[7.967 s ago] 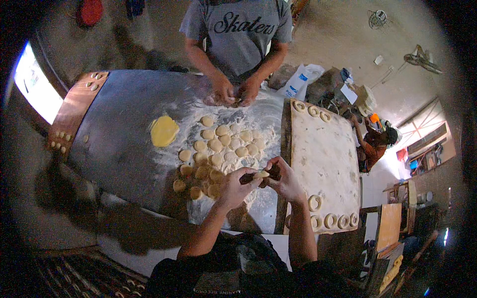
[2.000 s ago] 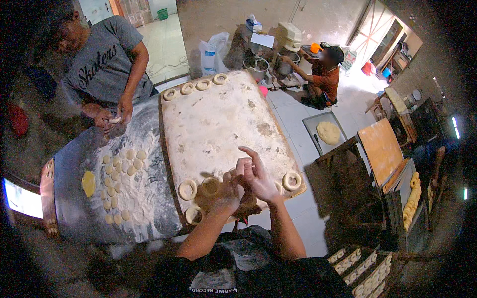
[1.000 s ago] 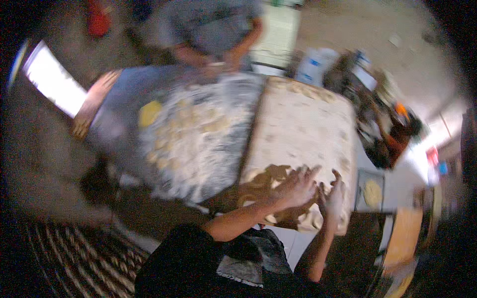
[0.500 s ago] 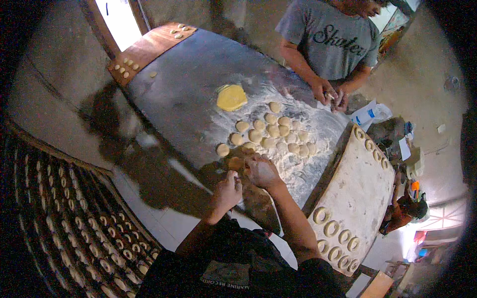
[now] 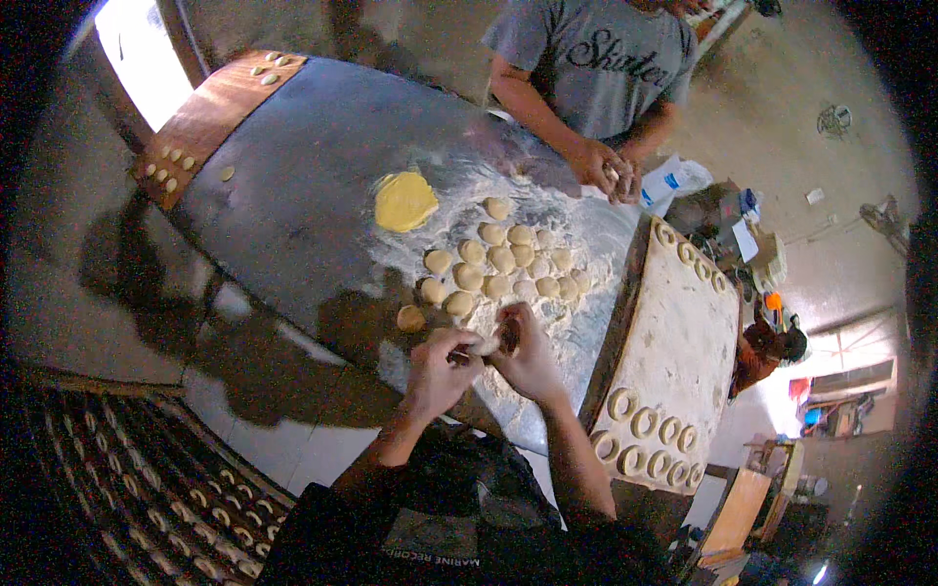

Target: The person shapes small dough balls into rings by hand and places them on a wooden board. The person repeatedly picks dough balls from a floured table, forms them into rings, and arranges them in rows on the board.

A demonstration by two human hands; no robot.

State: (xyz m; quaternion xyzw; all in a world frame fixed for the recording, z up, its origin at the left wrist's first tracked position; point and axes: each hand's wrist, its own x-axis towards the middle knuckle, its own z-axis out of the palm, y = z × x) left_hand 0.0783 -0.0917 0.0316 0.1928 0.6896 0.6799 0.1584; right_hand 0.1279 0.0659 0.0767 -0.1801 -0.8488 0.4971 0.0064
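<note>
A small piece of dough (image 5: 484, 347) is pinched between both hands above the near edge of the dark table. My left hand (image 5: 440, 369) has its fingers closed on the left end of the piece. My right hand (image 5: 528, 356) grips the other end, its fingers curled. Just beyond them, several round dough balls (image 5: 501, 259) lie in loose rows on white flour. One dough ball (image 5: 410, 318) sits apart to the left, in shadow. Farther back rests a flat yellow slab (image 5: 405, 202), possibly fat or dough.
On the right stands a pale board (image 5: 674, 332) bearing several dough rings (image 5: 644, 422). Across the table (image 5: 322, 166), a person in a grey shirt (image 5: 596, 68) handles a small piece. A wooden board (image 5: 210, 122) with small dough pieces lies far left; a rack of rings (image 5: 176, 508) stands lower left.
My hands have drawn together and now hold a dough piece between them, nearer me than the rows. The whole view has shifted, so the table appears farther left.
</note>
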